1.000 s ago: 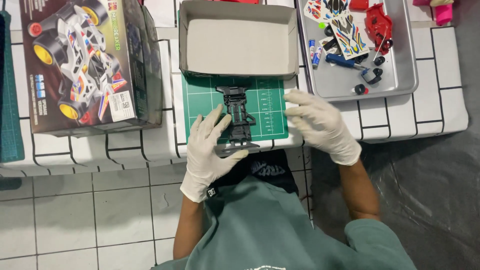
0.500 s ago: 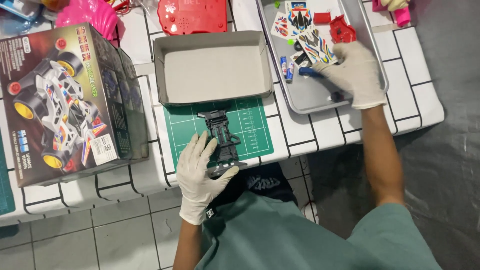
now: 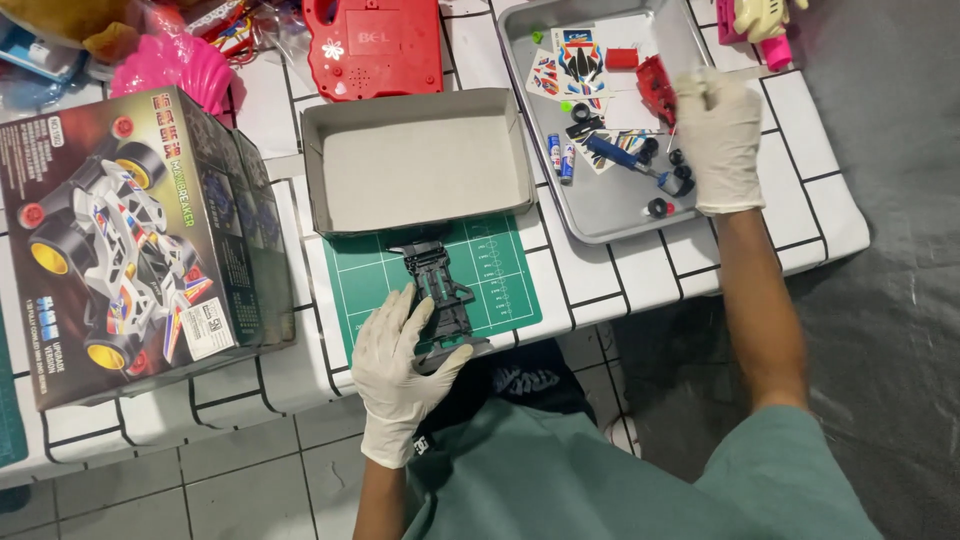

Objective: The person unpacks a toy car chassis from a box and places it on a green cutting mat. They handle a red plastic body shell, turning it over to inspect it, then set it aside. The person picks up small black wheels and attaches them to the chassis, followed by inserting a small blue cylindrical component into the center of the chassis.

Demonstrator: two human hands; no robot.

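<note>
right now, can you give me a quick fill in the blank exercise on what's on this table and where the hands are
1. The left hand holds a dark toy car chassis on a ____ cutting mat.
2. The right hand reaches over the metal ____, which holds small parts and sticker sheets.
3. Just beyond the mat sits an open, empty ____ box.
4. Both hands wear white ____.

Missing words: green; tray; cardboard; gloves
</note>
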